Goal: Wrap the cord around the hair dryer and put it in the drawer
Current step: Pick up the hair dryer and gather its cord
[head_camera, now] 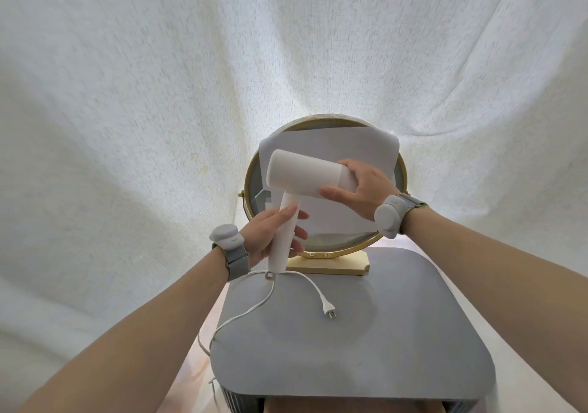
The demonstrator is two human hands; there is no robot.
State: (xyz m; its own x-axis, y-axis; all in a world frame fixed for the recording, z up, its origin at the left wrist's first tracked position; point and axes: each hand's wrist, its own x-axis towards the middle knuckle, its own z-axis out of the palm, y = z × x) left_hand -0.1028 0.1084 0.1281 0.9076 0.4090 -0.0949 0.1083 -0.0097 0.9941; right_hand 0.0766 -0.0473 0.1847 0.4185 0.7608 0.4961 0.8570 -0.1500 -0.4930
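A white hair dryer (302,172) is held in the air above the grey cabinet top (366,342). My left hand (270,232) grips its handle from the left. My right hand (362,189) holds the right end of its barrel. The white cord (254,309) hangs loose from the base of the handle, drops over the cabinet's left edge, and loops back. Its plug (327,310) lies flat on the grey top. No drawer is clearly visible; only a slatted front edge shows at the bottom.
A round gold-framed mirror (321,253) on a wooden base stands at the back of the cabinet, its face covered with white paper. White draped cloth (159,94) fills the background and both sides. Grey bands sit on both wrists.
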